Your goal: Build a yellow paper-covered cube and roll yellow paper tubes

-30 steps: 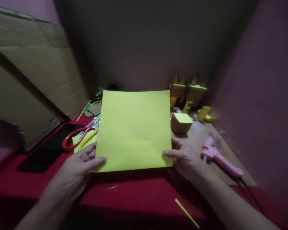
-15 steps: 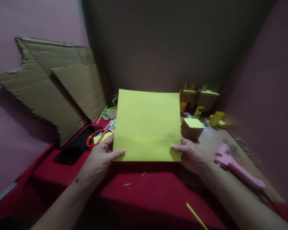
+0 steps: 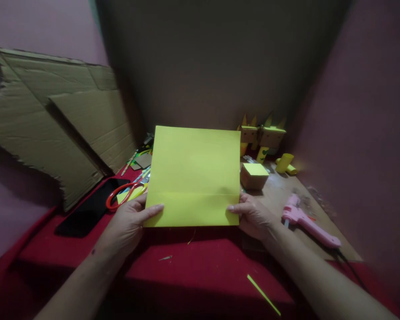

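Observation:
A yellow sheet of paper (image 3: 194, 169) is held up above the red cloth, with a faint horizontal crease across its lower part. My left hand (image 3: 133, 218) grips its lower left corner, thumb on the front and fingers behind. At the lower right edge my right hand (image 3: 253, 215) holds it the same way. The fingers behind the sheet are mostly hidden. Red-handled scissors (image 3: 126, 195) lie just beyond my left hand, partly covered by the sheet. A small cardboard box with a yellow top (image 3: 254, 178) stands beyond my right hand.
A black phone (image 3: 90, 209) lies at the left, before leaning cardboard (image 3: 83, 129). At the right are a pink glue gun (image 3: 311, 224), yellow tubes (image 3: 285, 163) and cardboard figures with pointed ears (image 3: 270, 135). A thin yellow strip (image 3: 263, 294) lies in front.
The whole view has shifted, so the sheet, hands and table objects appear farther left. Both hands keep their hold on the yellow sheet.

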Action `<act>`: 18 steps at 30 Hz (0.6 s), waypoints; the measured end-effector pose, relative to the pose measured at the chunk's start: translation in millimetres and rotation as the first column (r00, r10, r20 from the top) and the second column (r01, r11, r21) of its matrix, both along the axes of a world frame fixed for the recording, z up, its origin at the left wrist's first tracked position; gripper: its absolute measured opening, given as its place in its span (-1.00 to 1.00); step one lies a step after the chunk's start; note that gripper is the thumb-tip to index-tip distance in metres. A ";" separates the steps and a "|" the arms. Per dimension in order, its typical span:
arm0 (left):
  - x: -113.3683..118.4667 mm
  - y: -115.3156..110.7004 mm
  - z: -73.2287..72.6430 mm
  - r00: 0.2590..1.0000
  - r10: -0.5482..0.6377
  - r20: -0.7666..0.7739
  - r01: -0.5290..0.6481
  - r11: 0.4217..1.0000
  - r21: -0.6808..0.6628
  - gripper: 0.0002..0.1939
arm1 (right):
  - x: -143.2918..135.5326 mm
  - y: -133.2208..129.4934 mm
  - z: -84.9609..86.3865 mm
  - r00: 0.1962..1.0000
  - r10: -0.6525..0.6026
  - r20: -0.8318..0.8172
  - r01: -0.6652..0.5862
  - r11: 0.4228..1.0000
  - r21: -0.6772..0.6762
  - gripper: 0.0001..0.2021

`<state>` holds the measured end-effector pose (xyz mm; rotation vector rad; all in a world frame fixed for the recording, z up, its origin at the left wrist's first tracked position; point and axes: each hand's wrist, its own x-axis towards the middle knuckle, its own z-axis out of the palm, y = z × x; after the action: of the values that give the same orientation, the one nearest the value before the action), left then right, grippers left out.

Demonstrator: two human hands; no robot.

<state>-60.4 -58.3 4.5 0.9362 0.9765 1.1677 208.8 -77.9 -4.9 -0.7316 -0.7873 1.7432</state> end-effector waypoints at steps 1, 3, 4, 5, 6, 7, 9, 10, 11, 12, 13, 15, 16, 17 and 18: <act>0.5 0.4 0.4 1.000 0.026 0.001 -0.026 0.999 -0.027 -0.60 | -0.1 0.0 -0.4 1.000 0.002 -0.003 -0.002 1.000 0.000 -0.57; 1.2 1.8 1.0 0.997 0.082 -0.002 -0.082 0.993 -0.085 -0.64 | -0.4 0.2 -0.9 1.000 0.000 -0.004 0.000 1.000 -0.005 -0.56; 1.3 2.6 1.0 0.995 0.099 -0.004 -0.098 0.989 -0.109 -0.65 | -0.3 0.4 -0.9 1.000 0.001 -0.002 -0.001 1.000 -0.010 -0.55; 1.4 3.5 0.8 0.995 0.103 -0.002 -0.102 0.986 -0.131 -0.65 | 0.1 0.6 -0.5 1.000 0.007 0.003 -0.007 1.000 -0.018 -0.54; 1.5 4.3 0.6 0.995 0.100 0.007 -0.098 0.984 -0.150 -0.65 | 0.8 0.8 0.1 1.000 0.013 0.010 -0.012 1.000 -0.024 -0.54; 1.8 4.9 0.4 0.994 0.104 0.022 -0.099 0.981 -0.168 -0.65 | 1.8 0.8 0.9 1.000 0.019 0.012 -0.018 1.000 -0.022 -0.55; 4.0 5.8 1.2 0.982 0.180 0.062 -0.166 0.969 -0.181 -0.71 | 4.1 0.3 2.7 0.999 0.029 -0.024 -0.029 1.000 0.011 -0.56; 6.3 6.0 2.3 0.965 0.245 0.089 -0.227 0.959 -0.171 -0.76 | 4.8 -0.3 3.3 0.998 0.033 -0.060 -0.030 0.999 0.039 -0.57; 9.6 6.2 4.0 0.942 0.314 0.120 -0.295 0.943 -0.153 -0.83 | 4.8 -1.1 3.5 0.994 0.033 -0.105 -0.026 0.997 0.071 -0.57; 13.9 6.3 6.0 0.916 0.373 0.151 -0.354 0.925 -0.137 -0.89 | 3.5 -2.0 3.3 0.989 0.032 -0.146 -0.018 0.995 0.096 -0.57; 19.0 6.4 8.1 0.893 0.412 0.181 -0.394 0.910 -0.125 -0.91 | 0.7 -3.0 2.7 0.984 0.031 -0.177 -0.012 0.994 0.110 -0.57; 30.9 6.2 11.2 0.871 0.436 0.228 -0.420 0.900 -0.119 -0.86 | -9.5 -4.5 1.1 0.979 0.015 -0.203 0.007 0.994 0.107 -0.57; 37.0 5.8 11.7 0.867 0.433 0.245 -0.417 0.901 -0.117 -0.84 | -16.4 -4.7 0.7 0.979 -0.001 -0.204 0.021 0.995 0.099 -0.59; 42.8 5.2 11.3 0.869 0.423 0.257 -0.407 0.906 -0.114 -0.84 | -23.9 -4.3 0.7 0.978 -0.026 -0.205 0.046 0.995 0.091 -0.61; 47.9 4.3 10.1 0.871 0.409 0.272 -0.392 0.913 -0.116 -0.85 | -31.2 -3.3 1.1 0.975 -0.068 -0.211 0.088 0.993 0.083 -0.65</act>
<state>-12.5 -54.0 14.6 0.5015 0.9814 1.5694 177.6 -81.2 -3.8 -0.5018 -0.6813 1.6693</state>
